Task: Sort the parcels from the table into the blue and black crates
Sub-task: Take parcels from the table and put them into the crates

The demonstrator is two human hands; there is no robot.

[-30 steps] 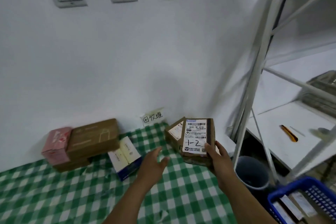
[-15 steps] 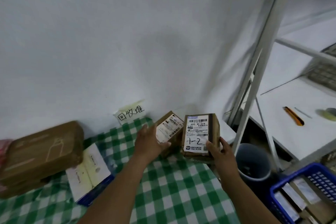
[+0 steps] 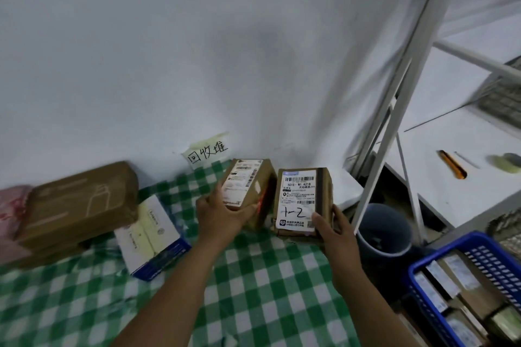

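Two parcels up, one per hand: the left grip [image 3: 217, 217] curls round a labelled brown parcel [image 3: 248, 186], and the right grip [image 3: 329, 231] pinches the parcel marked 1-2 [image 3: 301, 200] by its lower corner. They're just beside each other, near the counter's [image 3: 253, 290] back right corner. At least three more wait by the wall: pink parcel [image 3: 11, 205], big brown box [image 3: 79, 203], white-and-blue box [image 3: 152, 236]. There's bare check cloth between the arms. One blue crate [image 3: 423, 270] sits low right, past the grey bin [image 3: 383, 231].
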